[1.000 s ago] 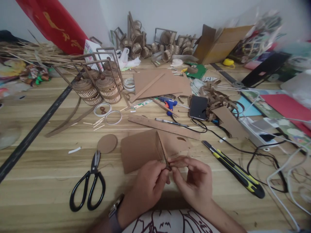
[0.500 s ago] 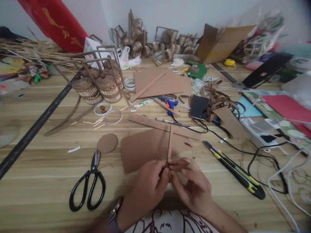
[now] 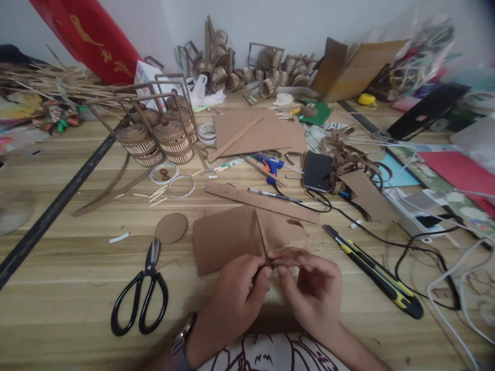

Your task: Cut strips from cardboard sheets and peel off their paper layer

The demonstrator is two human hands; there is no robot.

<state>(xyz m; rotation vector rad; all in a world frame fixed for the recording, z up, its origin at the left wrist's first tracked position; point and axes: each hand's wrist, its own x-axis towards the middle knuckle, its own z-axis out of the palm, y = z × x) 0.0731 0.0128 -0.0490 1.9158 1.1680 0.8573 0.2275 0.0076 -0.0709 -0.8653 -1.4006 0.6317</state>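
My left hand [image 3: 242, 288] and my right hand [image 3: 311, 286] meet low in the middle of the view, fingertips close together. Both pinch a narrow cardboard strip [image 3: 262, 230], whose far part juts forward between them; its near end is hidden by my fingers. Under and beyond it lies a larger sheet of brown cardboard [image 3: 220, 237], slightly curved. A long flat cardboard strip [image 3: 255, 200] lies farther off, beside a pen [image 3: 270, 194]. To the left, black-handled scissors [image 3: 149, 283] touch a round cardboard disc [image 3: 171, 228] with their tips.
A yellow-and-black utility knife [image 3: 375, 273] lies at right. Farther back are a blue glue gun [image 3: 271, 164], a phone [image 3: 317, 171], tape rolls [image 3: 181, 186] and several slatted round containers with handles [image 3: 174, 139]. Cables [image 3: 359, 229] trail across the right side.
The strip's far end has swung left and lower, no longer overlapping the long flat strip. My right hand has shifted slightly right, with its fingers curled differently.
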